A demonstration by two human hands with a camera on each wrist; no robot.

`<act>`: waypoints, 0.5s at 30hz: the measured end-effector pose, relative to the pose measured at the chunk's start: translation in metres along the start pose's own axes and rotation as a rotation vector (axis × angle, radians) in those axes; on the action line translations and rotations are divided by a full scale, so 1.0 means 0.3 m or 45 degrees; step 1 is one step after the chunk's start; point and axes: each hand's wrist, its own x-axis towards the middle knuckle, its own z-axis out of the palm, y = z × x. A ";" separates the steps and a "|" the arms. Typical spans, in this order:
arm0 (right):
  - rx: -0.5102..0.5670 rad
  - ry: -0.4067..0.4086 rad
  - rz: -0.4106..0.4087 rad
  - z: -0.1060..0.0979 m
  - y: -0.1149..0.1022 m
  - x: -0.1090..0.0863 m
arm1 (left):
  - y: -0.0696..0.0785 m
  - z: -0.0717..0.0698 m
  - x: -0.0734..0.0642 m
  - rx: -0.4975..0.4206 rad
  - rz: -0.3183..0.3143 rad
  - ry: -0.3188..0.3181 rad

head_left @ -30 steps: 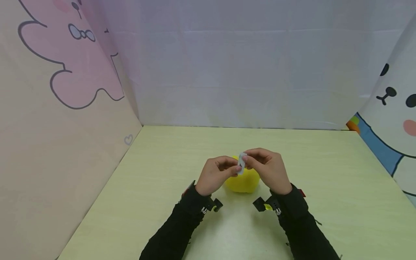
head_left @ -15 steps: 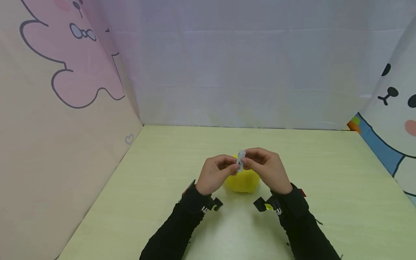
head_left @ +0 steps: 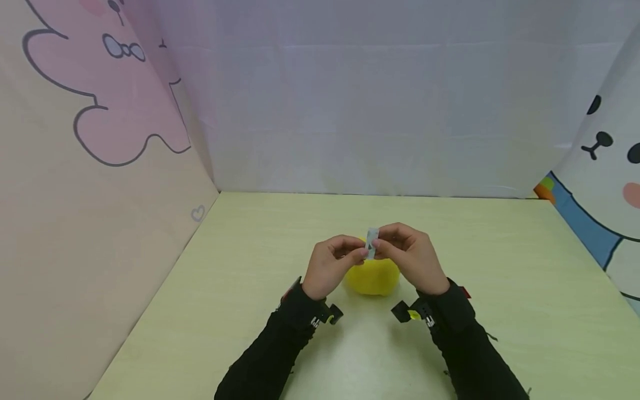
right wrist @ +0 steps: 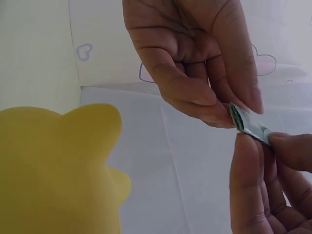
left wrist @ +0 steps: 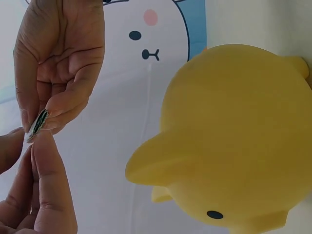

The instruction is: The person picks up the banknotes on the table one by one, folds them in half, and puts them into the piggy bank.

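A small folded banknote [head_left: 372, 235], pale green with darker layered edges, is held between both hands above the table. My left hand [head_left: 327, 265] pinches its lower end between thumb and fingers, and my right hand [head_left: 413, 260] pinches the upper part. In the right wrist view the folded banknote [right wrist: 252, 126] shows its stacked layers end-on. Close behind and below the hands stands a round yellow piggy bank [head_left: 373, 279], partly hidden by them in the head view. The left wrist view gives the piggy bank [left wrist: 239, 122] with an ear and a black eye; no slot is visible.
A pale yellow-green table [head_left: 260, 311] lies under the hands. White cloth [head_left: 375, 111] hangs along its back edge. Printed side cloths show a pink figure [head_left: 120, 111] on the left and a white bear [head_left: 600, 200] on the right.
Both hands have risen very slightly in the head view with the banknote between them. The banknote stands a little more upright, and the piggy bank has stayed in place.
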 end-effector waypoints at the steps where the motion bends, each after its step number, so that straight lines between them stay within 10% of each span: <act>1: -0.004 0.006 -0.001 -0.003 -0.001 0.003 | 0.001 -0.001 0.000 0.019 0.009 0.017; 15: -0.082 0.068 -0.038 -0.034 0.029 0.019 | -0.071 -0.013 0.012 0.143 -0.004 0.021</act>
